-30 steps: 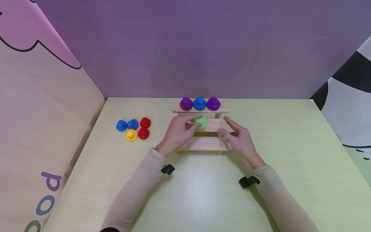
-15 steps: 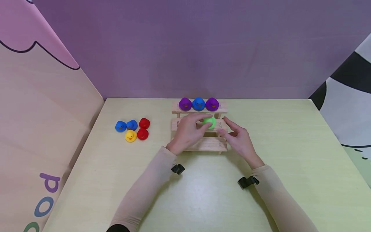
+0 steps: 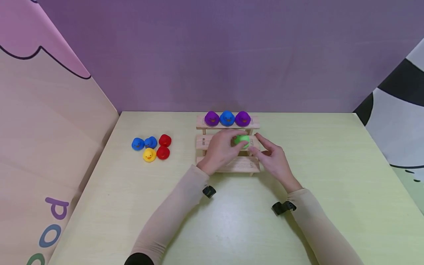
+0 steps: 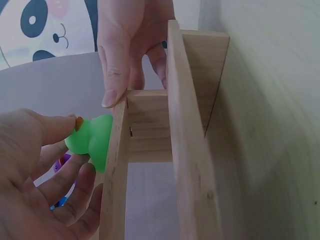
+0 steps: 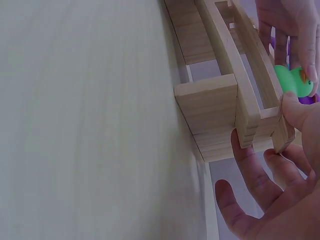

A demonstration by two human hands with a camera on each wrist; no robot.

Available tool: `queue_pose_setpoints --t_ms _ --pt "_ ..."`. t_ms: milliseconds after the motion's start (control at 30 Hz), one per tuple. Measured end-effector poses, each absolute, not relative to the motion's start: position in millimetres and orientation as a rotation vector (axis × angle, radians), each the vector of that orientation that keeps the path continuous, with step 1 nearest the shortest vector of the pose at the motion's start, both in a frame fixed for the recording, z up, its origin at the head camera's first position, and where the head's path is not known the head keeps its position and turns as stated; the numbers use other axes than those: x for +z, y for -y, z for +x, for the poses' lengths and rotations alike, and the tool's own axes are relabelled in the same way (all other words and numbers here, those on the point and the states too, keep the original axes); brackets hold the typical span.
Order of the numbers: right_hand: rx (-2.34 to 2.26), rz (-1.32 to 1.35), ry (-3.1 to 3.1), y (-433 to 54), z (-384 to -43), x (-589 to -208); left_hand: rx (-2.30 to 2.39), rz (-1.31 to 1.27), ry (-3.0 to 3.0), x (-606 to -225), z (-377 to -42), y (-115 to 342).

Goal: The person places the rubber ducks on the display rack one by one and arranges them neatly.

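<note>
My left hand [image 3: 220, 151] pinches a bright green rubber duck [image 3: 241, 140] between thumb and fingers, at the right part of the middle step of a three-step wooden display stand [image 3: 236, 165]. In the left wrist view the base of the green duck [image 4: 102, 142] is right at the step's board. My right hand [image 3: 275, 161] grips the right end of the stand, its thumb at the middle step's board and its fingers round the board ends in the right wrist view. On the top step sit a purple duck [image 3: 211, 119], a blue duck [image 3: 227, 118] and another purple duck [image 3: 243, 119].
Left of the stand, a loose group lies on the table [image 3: 225, 221]: two blue ducks [image 3: 138, 144], two red ducks [image 3: 163, 152] and a yellow duck [image 3: 149, 155]. A purple wall panel [image 3: 232, 55] rises behind the stand, and a pale printed panel [image 3: 39, 129] stands at the left.
My left hand has moved right along the middle step with the green duck, from its middle towards its right end. My right hand has kept its place at the stand's end.
</note>
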State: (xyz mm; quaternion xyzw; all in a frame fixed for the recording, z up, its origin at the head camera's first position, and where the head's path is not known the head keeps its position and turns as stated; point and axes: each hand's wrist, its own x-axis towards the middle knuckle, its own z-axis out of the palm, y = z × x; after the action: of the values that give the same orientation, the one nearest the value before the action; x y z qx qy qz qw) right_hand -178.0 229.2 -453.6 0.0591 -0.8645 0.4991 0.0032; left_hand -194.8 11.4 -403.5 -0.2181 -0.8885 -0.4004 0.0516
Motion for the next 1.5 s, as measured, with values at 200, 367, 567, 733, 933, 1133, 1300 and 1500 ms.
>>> queue_pose_setpoints --t_ms 200,367,567,733,933,1133,1300,1500 --pt "1.575 0.177 2.720 -230 -178 -453 -1.157 -0.666 2.697 -404 -195 -13" --pt "1.575 0.176 2.726 -230 -177 -452 -1.145 -0.675 2.699 -404 -196 -14" --pt "1.600 0.183 2.715 -229 -177 -452 -1.169 -0.669 2.707 -403 -196 -13" --pt "1.594 0.187 2.714 -229 -176 -452 -1.159 -0.674 2.710 -405 -196 -13" --pt "1.595 0.191 2.713 -229 -176 -452 -1.153 -0.707 2.690 -407 -197 -12" --pt "1.591 0.177 2.724 -230 -175 -450 -1.179 -0.700 2.661 -409 -195 -9" --pt "1.594 0.179 2.713 -231 -176 -451 -1.231 -0.706 2.614 -407 -190 0" --pt "1.609 0.186 2.700 -229 -177 -452 -1.239 -0.691 2.546 -405 -184 23"
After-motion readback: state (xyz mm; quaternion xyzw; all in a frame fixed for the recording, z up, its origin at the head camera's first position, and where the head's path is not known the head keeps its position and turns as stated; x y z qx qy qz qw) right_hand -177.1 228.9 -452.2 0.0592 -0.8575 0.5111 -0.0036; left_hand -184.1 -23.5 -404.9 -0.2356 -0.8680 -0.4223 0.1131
